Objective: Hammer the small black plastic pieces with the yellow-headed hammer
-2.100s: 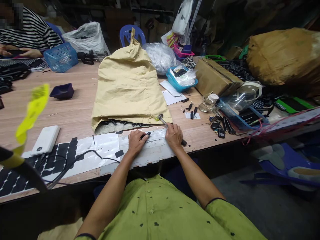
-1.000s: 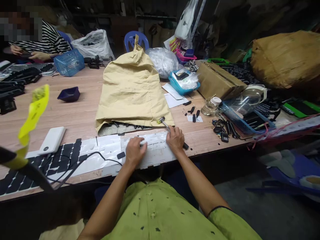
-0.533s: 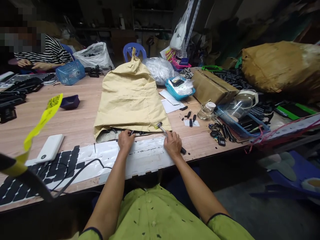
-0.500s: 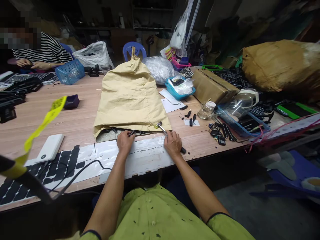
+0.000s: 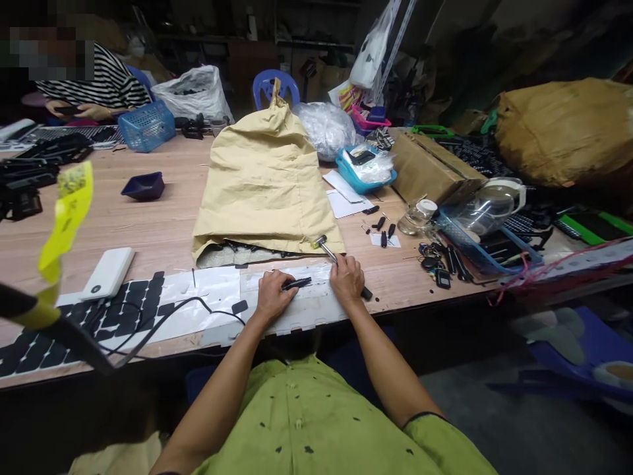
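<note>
My left hand (image 5: pixel 273 293) is closed on a small black elongated part (image 5: pixel 297 284), keeping it over the white sheet (image 5: pixel 309 310) at the table's front edge. Just to its right, my right hand (image 5: pixel 347 278) grips a small hammer (image 5: pixel 326 249). The hammer's metal shaft and yellowish-tipped head point away from me, and its dark handle end shows below the hand. Directly ahead of both hands lies a beige cloth sack (image 5: pixel 270 191), its mouth towards me and dark pieces just visible inside.
Left of my hands are a white power bank (image 5: pixel 109 272), a black cable (image 5: pixel 173 320) and a dark purple tray (image 5: pixel 144 187). Tools and a blue basket (image 5: pixel 494 247) with a clear jug are at right. A co-worker in a striped top (image 5: pixel 116 79) sits far left.
My left hand has drawn back from the sack's mouth towards me and the right, bringing the black part over the white sheet. My right hand still grips the hammer.
</note>
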Motion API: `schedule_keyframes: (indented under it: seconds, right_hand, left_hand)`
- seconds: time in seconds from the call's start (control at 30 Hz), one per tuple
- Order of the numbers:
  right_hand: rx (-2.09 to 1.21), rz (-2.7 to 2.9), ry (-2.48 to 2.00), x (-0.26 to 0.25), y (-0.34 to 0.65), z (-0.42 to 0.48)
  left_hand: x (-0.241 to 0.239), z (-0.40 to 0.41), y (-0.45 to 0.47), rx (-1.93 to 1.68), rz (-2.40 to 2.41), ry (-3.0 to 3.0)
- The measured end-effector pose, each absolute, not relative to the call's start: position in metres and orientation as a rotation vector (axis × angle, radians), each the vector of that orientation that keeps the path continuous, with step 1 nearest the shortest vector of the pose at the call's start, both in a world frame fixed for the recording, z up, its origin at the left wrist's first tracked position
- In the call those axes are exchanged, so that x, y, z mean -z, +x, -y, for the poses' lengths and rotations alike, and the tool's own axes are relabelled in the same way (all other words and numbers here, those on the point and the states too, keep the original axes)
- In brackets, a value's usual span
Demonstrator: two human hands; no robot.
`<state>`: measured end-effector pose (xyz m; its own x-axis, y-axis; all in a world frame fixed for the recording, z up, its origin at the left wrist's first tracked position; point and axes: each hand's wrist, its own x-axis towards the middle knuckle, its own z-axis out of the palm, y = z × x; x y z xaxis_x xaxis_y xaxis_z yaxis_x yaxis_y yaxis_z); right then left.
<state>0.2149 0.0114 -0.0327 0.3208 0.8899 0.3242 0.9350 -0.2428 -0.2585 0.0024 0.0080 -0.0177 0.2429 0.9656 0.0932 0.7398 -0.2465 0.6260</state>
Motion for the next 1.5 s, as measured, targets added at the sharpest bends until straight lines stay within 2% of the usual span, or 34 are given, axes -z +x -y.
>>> schedule_keyframes:
  seconds: [0.2, 0.4, 0.53, 0.83, 1.2, 1.5]
  right_hand:
    - [-0.036, 1.555, -2.007, 0.022, 0.228, -0.007]
    - [-0.187, 1.583, -1.671, 0.014, 0.214, 0.049]
    - [-0.252, 1.662, -1.656, 0.013, 0.199, 0.080]
    - [-0.254, 1.760, -1.795, 0.009, 0.191, 0.090]
    - [-0.240, 1.828, -1.713, 0.013, 0.181, 0.088]
    - [0.091, 1.657, -2.017, 0.020, 0.218, 0.023]
  left_hand:
    - [0.017, -0.008, 0.006, -0.634, -1.588, 2.029]
    - [0.019, -0.011, 0.007, -0.624, -1.596, 2.006]
    - [0.016, -0.014, 0.007, -0.587, -1.604, 1.974]
    - [0.014, -0.014, 0.008, -0.606, -1.606, 1.966]
    - [0.011, -0.011, 0.014, -0.584, -1.616, 1.941]
    - [0.015, -0.010, 0.012, -0.599, -1.592, 1.975]
